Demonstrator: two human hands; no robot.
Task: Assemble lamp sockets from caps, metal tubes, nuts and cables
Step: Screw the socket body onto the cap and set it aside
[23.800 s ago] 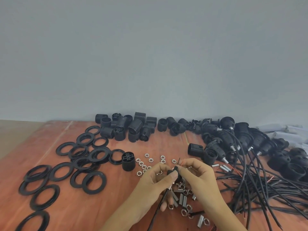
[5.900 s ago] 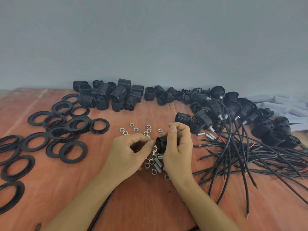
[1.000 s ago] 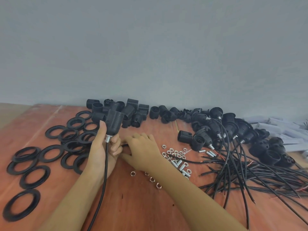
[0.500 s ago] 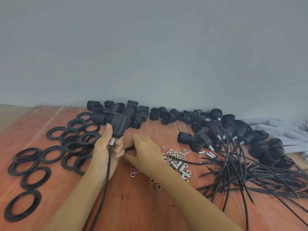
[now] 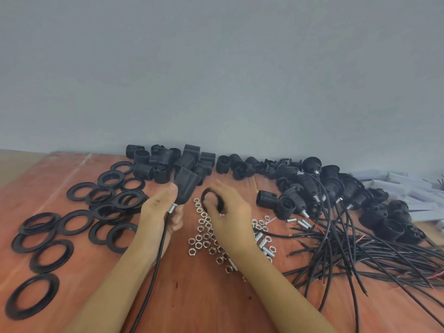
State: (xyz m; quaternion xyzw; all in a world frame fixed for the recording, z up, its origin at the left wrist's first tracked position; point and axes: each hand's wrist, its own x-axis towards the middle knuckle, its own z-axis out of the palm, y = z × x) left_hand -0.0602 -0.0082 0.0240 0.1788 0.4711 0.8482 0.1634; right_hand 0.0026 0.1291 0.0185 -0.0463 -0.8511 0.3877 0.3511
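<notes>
Right hand (image 5: 225, 212) has drawn away from left hand (image 5: 158, 212), pinching a black ring (image 5: 219, 203) above the nuts (image 5: 204, 239); left hand grips the threaded socket (image 5: 188, 188), metal tube (image 5: 172, 209) and cable (image 5: 156, 260) fitted beneath; ring unfitted; finished sockets (image 5: 310, 186) heaped right; many loose parts remain.

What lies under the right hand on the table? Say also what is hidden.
Silver nuts and short metal tubes lie scattered on the table beneath the right hand, which holds a black ring. Whatever sits directly under palm and wrist is covered.
</notes>
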